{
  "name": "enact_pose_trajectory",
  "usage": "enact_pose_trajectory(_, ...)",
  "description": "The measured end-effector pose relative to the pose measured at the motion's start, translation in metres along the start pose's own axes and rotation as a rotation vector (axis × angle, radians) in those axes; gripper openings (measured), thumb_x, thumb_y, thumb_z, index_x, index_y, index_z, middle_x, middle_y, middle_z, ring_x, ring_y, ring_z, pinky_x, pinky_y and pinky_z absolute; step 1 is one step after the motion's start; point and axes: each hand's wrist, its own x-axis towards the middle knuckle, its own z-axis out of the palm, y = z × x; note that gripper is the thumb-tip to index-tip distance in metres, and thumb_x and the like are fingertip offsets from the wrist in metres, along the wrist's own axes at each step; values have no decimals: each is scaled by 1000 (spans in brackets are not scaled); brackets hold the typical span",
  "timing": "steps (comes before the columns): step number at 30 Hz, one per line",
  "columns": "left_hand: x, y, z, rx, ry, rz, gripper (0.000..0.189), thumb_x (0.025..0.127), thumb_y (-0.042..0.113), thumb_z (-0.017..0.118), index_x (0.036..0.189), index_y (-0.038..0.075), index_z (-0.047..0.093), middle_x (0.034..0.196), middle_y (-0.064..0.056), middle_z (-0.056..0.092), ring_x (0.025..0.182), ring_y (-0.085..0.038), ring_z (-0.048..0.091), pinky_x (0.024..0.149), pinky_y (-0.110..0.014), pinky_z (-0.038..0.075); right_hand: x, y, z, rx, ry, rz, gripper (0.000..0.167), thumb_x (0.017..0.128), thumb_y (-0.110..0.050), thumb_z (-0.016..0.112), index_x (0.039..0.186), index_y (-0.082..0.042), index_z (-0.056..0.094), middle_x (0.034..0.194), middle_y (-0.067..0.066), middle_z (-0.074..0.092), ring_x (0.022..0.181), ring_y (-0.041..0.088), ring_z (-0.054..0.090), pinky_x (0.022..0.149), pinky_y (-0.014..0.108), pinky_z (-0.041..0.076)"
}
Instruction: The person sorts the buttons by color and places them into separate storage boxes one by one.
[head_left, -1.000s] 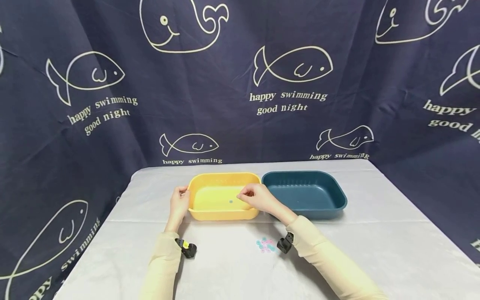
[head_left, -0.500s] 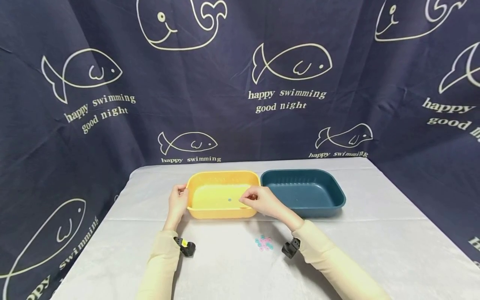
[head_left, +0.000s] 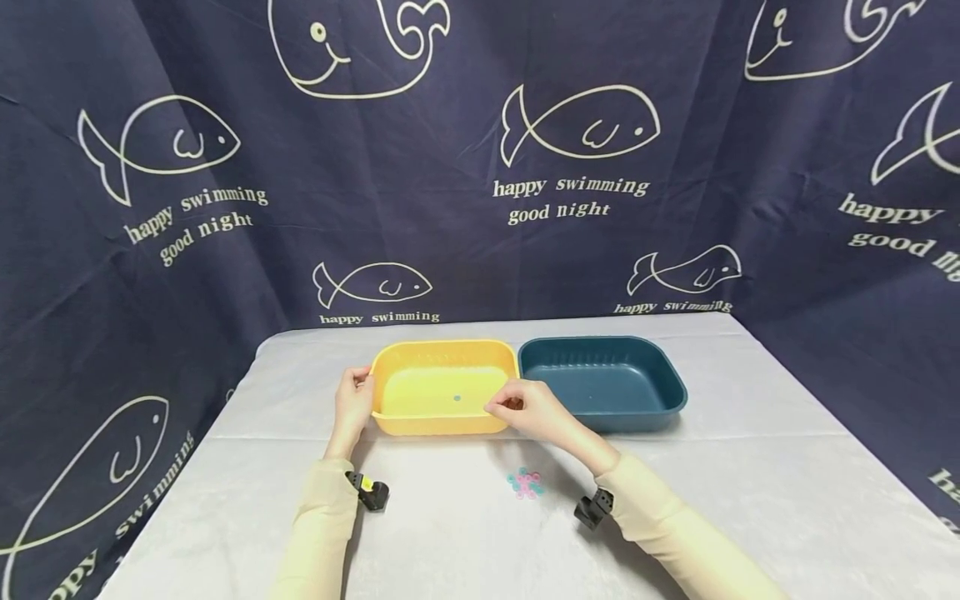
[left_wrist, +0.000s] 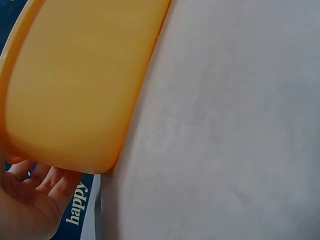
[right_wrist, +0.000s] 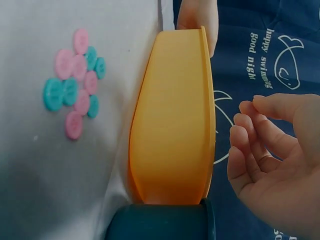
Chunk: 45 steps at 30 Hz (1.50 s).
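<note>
My left hand (head_left: 352, 406) holds the left end of the yellow basin (head_left: 441, 426) at its rim; in the left wrist view its fingers (left_wrist: 47, 177) lie against the outer wall. One small blue button (head_left: 457, 398) lies on the basin floor. Over the basin's near right corner is my right hand (head_left: 538, 408). Its fingers are loosely bent, thumb tip close to the index fingertip, and the right wrist view shows nothing between them. On the table in front lie several pink buttons (right_wrist: 64, 64) and teal buttons (right_wrist: 53, 94), bunched together.
A dark teal basin (head_left: 630, 422) stands right beside the yellow one, rims touching. Both are on a table with a pale cloth (head_left: 435, 517). Behind hangs a navy curtain (head_left: 465, 233) printed with fish and whales.
My right hand has drawn back slightly right and toward me, away from the blue button in the yellow basin. My left hand keeps its place on the rim. The head view has shifted slightly.
</note>
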Motion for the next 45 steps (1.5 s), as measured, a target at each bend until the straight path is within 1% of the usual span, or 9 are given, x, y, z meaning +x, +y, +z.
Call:
enact_pose_trajectory(6, 1, -1, -1, -5, 1, -6, 33, 95, 12, 39, 125, -3, 44, 118, -21, 49, 110, -33, 50, 92, -41, 43, -6, 4, 0, 19, 9, -6, 9, 85, -13, 67, 84, -6, 74, 71, -1, 59, 63, 4, 44, 58, 17, 39)
enact_pose_trajectory(14, 1, -1, -2, -10, -5, -13, 34, 96, 12, 39, 125, -4, 44, 120, -22, 48, 113, -35, 50, 95, -43, 43, -15, 10, 0, 1, 9, -26, 11, 84, -14, 68, 84, -4, 74, 73, -2, 61, 63, 1, 43, 58, 16, 39)
enact_pose_trajectory(18, 0, -1, -2, -10, -15, -18, 35, 96, 13, 37, 127, -3, 42, 122, -21, 48, 115, -35, 49, 96, -44, 42, -19, 14, 0, -5, -7, -30, 12, 85, -14, 68, 86, -4, 74, 77, -1, 65, 64, 0, 45, 59, 17, 41)
enact_pose_trajectory(21, -1, 0, -2, -11, -18, -16, 36, 96, 13, 37, 127, -3, 42, 122, -20, 47, 115, -35, 48, 96, -44, 42, -22, 16, 1, -12, -19, -24, 11, 85, -15, 68, 86, -7, 74, 79, -2, 66, 64, -1, 46, 59, 17, 41)
enact_pose_trajectory(25, -1, 0, -2, -14, -21, -12, 36, 96, 13, 37, 128, -3, 41, 122, -21, 47, 114, -35, 49, 95, -43, 42, -27, 18, 1, -6, -31, -22, 9, 84, -15, 69, 86, -9, 75, 76, -4, 64, 62, 0, 45, 57, 17, 41)
enact_pose_trajectory(31, 0, 0, -1, -14, -17, -19, 35, 96, 13, 38, 127, -2, 42, 122, -19, 47, 114, -33, 49, 95, -41, 42, -33, 20, 1, -6, -48, -37, 8, 82, -13, 70, 86, -8, 74, 74, -4, 62, 62, -1, 44, 55, 17, 41)
enact_pose_trajectory(35, 0, 0, -1, -3, -23, -24, 35, 97, 13, 37, 129, -2, 42, 122, -19, 46, 114, -32, 47, 94, -41, 41, -36, 23, 1, -6, -61, -24, 6, 82, -14, 71, 85, -10, 74, 73, -5, 60, 62, -1, 45, 57, 17, 42)
enact_pose_trajectory(42, -1, 1, -1, -3, -32, -30, 36, 97, 13, 37, 130, -2, 41, 123, -19, 46, 115, -32, 47, 96, -41, 41, -41, 27, 2, -7, -110, -5, 8, 80, -15, 72, 86, -9, 74, 72, -6, 60, 62, 0, 44, 57, 16, 40)
enact_pose_trajectory(45, -2, 2, -1, -6, -30, -29, 36, 97, 13, 37, 130, -2, 41, 123, -20, 46, 115, -32, 47, 97, -42, 41, -43, 28, 2, -14, -129, 8, 8, 80, -14, 72, 86, -9, 74, 74, -5, 61, 62, 1, 45, 57, 17, 41)
